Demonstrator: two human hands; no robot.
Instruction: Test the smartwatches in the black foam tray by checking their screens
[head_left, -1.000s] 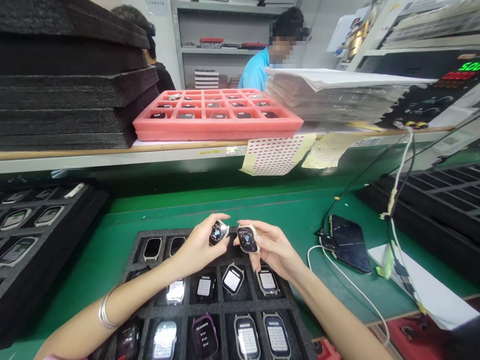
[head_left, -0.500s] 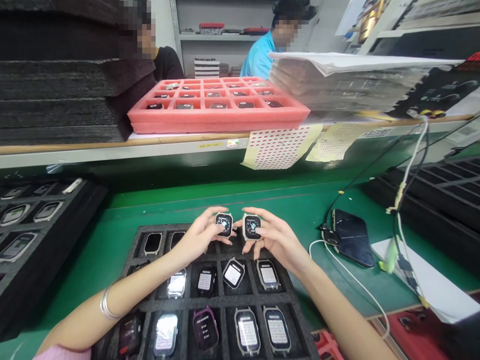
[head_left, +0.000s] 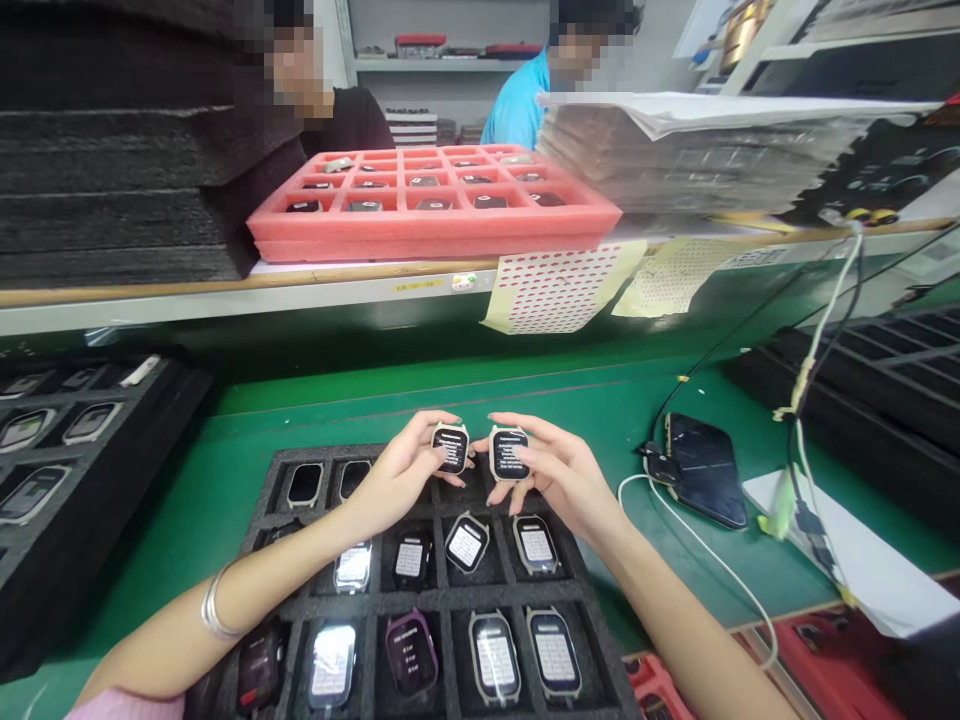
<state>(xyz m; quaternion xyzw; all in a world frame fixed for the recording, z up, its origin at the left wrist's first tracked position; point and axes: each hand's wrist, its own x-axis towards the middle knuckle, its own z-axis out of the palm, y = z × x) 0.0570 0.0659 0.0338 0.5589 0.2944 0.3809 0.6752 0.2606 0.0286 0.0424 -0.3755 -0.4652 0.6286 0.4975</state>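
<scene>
My left hand (head_left: pixel 397 475) pinches a small smartwatch body (head_left: pixel 451 447) with a lit screen, thumb resting on its face. Beside it, my right hand (head_left: pixel 559 478) grips a second smartwatch body (head_left: pixel 509 452), also showing text, with the thumb on the screen. Both watches hover side by side over the far edge of a black foam tray (head_left: pixel 281 470). The tray's cells hold several more watch bodies (head_left: pixel 465 543), most with lit screens. A bangle sits on my left wrist.
A green mat (head_left: pixel 525 395) covers the bench. A phone (head_left: pixel 701 470) on a white cable lies to the right. Black foam trays stand at left (head_left: pixel 82 440) and right (head_left: pixel 885 370). A pink tray (head_left: pixel 431 225) and paper stacks sit on the shelf; two people work behind it.
Both hands turned the watches upright and brought them closer together. The screens changed from dial faces to text. The view tilted slightly downward.
</scene>
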